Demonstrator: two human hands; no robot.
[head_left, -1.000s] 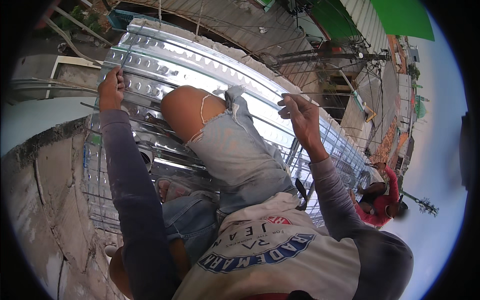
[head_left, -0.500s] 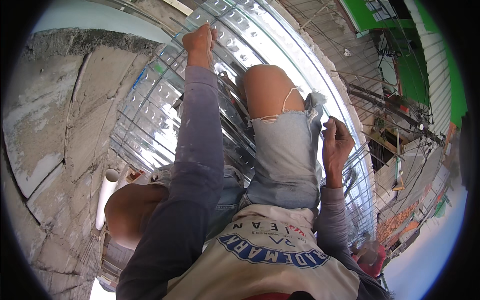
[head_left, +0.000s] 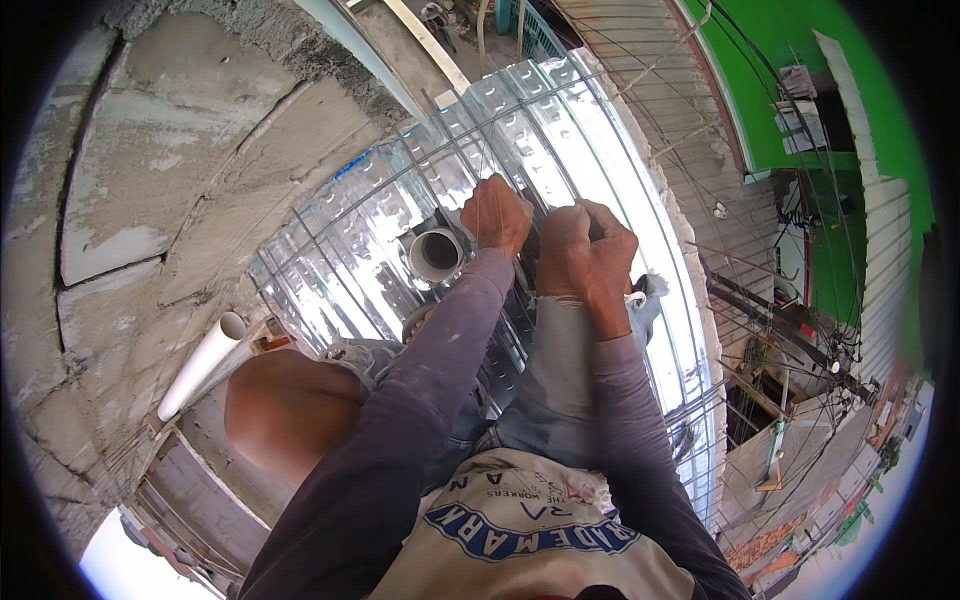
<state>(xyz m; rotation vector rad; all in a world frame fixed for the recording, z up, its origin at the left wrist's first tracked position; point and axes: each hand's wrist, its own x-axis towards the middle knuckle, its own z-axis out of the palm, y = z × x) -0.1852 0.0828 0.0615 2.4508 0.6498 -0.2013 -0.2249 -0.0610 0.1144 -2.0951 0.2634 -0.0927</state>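
My left hand [head_left: 497, 215] is closed in a fist just above the steel bar mesh [head_left: 370, 205], which lies over shiny corrugated metal decking [head_left: 325, 265]. Thin strands like wire show at its fingers, but I cannot make out whether they are gripped. Over my bent right knee is my right hand [head_left: 597, 255], fingers curled together; whatever is in it is hidden. A round grey pipe end [head_left: 437, 255] stands up through the mesh, left of my left hand.
A rough concrete block wall [head_left: 150, 150] rises on the left, with a white pipe [head_left: 205, 362] leaning below it. On the right, beyond the decking's edge, are overhead cables [head_left: 815, 335], roofs and a green wall [head_left: 840, 290]. A wooden plank [head_left: 425, 45] lies at the top.
My left hand has drawn back toward me and to the right. My right hand has moved up and left over the knee, close beside it. The view has shifted, and the pipe end now shows.
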